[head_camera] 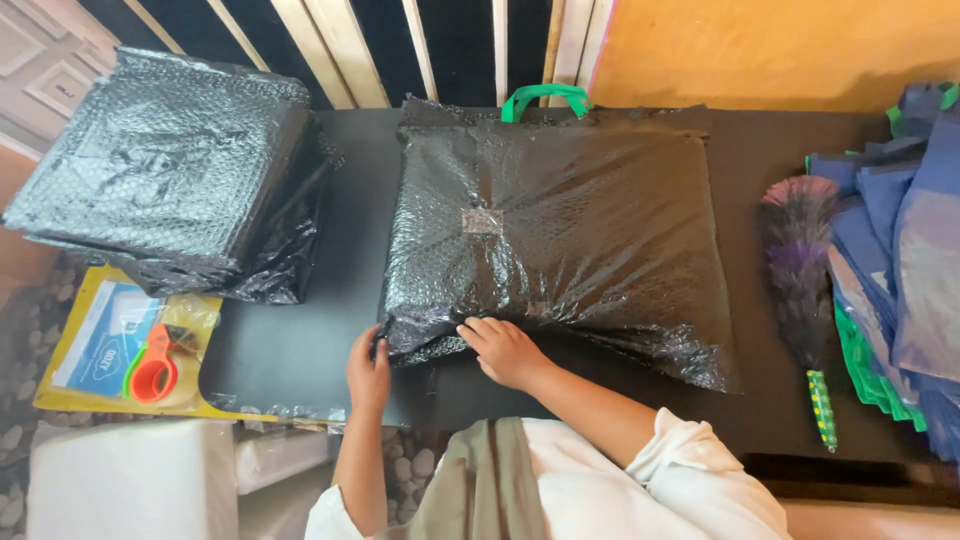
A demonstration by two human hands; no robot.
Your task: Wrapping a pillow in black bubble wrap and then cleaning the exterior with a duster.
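Black bubble wrap covers the large flat parcel (555, 235) lying in the middle of the dark table (290, 350), with a green handle (545, 98) poking out at its far edge and a small square of clear tape (481, 221) on top. The left hand (367, 372) sits at the parcel's near left corner, fingers curled loosely against the wrap's edge; whether it pinches the film I cannot tell. The right hand (503, 350) lies palm down just beside it, fingers spread and pressing the gathered flap flat along the near edge.

To close this fold well, it seems wise to keep the right palm firmly on the flap so the film stays taut, and let the left draw the corner snug under the bundle before any tape goes on; loose wrap here would likely bunch up.

At the far left stands a stack of wrapped parcels (165, 165). An orange tape dispenser (153, 372) rests at the near left. A feather duster (800, 270) and blue fabric bags (905, 250) lie to the right.
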